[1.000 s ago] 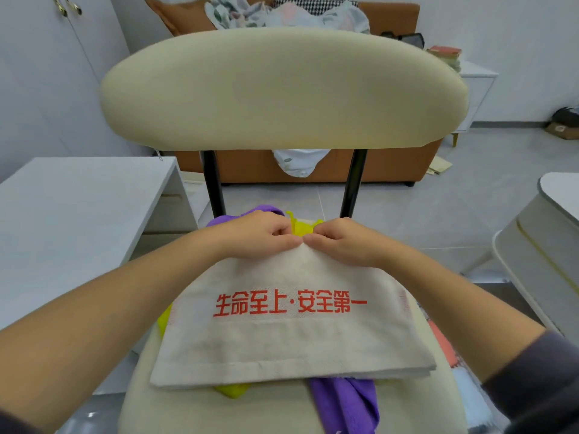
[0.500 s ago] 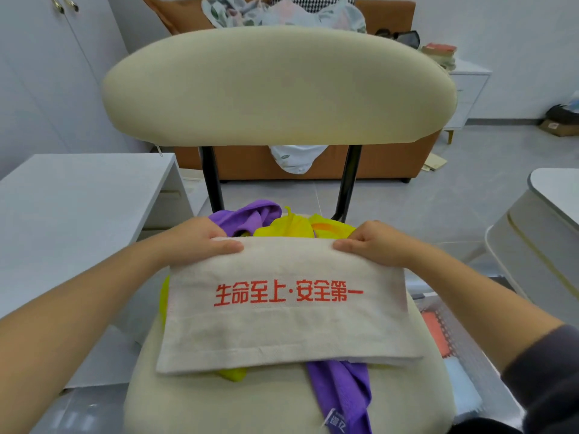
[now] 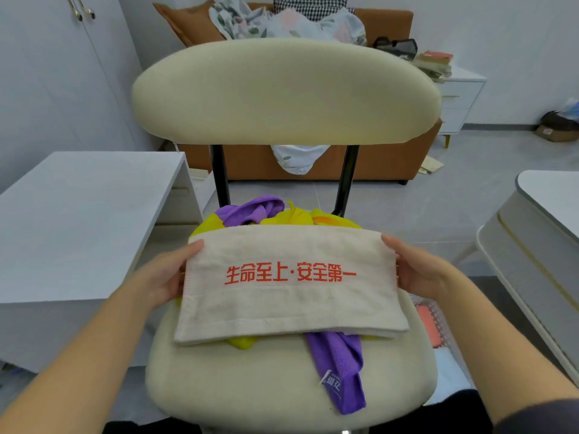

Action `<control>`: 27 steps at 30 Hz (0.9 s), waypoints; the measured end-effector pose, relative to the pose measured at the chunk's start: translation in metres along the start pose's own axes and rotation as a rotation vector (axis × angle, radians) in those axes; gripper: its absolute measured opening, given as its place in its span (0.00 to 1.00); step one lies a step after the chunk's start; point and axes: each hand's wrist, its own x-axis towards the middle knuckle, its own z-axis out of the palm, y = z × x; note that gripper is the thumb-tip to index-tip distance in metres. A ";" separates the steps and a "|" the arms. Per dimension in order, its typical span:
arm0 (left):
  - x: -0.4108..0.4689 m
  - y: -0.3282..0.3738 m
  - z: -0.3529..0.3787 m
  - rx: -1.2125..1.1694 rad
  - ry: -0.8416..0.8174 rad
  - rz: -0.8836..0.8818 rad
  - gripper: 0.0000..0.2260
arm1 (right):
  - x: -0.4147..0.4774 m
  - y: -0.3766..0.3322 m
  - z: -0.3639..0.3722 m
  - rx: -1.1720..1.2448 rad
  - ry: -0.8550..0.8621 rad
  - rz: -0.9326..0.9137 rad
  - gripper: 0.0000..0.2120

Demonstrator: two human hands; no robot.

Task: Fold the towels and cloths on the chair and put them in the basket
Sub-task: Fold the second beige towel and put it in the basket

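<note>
A folded beige towel with red characters lies across the cream chair seat, on top of a purple cloth and a yellow cloth. My left hand holds the towel's left end, thumb on top and fingers hidden beneath. My right hand holds the right end the same way. The purple cloth hangs out under the towel's near edge, and more purple and yellow bunches up behind it.
The chair backrest rises just behind the pile. A white table stands at the left and a white rounded unit at the right. A pale container with something orange sits on the floor right of the chair. An orange sofa is behind.
My hands slid apart from the middle of the towel's far edge to its left and right ends. The view shifted a little; the towel stays on the pile.
</note>
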 end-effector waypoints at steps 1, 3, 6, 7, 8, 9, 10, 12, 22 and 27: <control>-0.004 -0.005 0.002 -0.015 0.030 -0.001 0.13 | -0.004 0.006 0.002 0.013 0.011 0.020 0.20; -0.010 -0.012 0.008 -0.010 0.112 0.043 0.11 | -0.010 0.018 0.008 0.014 0.069 0.021 0.13; -0.015 -0.018 0.020 0.183 0.293 0.207 0.10 | -0.011 0.026 0.018 -0.060 0.177 -0.052 0.06; -0.016 -0.019 0.024 0.298 0.370 0.266 0.11 | -0.010 0.027 0.021 -0.136 0.230 -0.103 0.06; -0.017 -0.020 0.028 0.392 0.437 0.317 0.11 | -0.007 0.029 0.023 -0.222 0.286 -0.164 0.07; -0.018 -0.021 0.031 0.432 0.477 0.354 0.11 | -0.006 0.030 0.026 -0.307 0.348 -0.228 0.08; -0.018 -0.022 0.032 0.436 0.495 0.371 0.11 | -0.005 0.030 0.028 -0.378 0.404 -0.286 0.08; -0.018 -0.022 0.032 0.423 0.488 0.359 0.13 | -0.008 0.029 0.031 -0.447 0.463 -0.355 0.08; -0.040 -0.009 0.008 0.355 0.283 0.288 0.07 | -0.016 0.028 0.024 -0.567 0.501 -0.346 0.13; -0.056 -0.001 0.026 0.567 0.405 0.470 0.09 | -0.019 0.034 0.031 -0.618 0.465 -0.331 0.17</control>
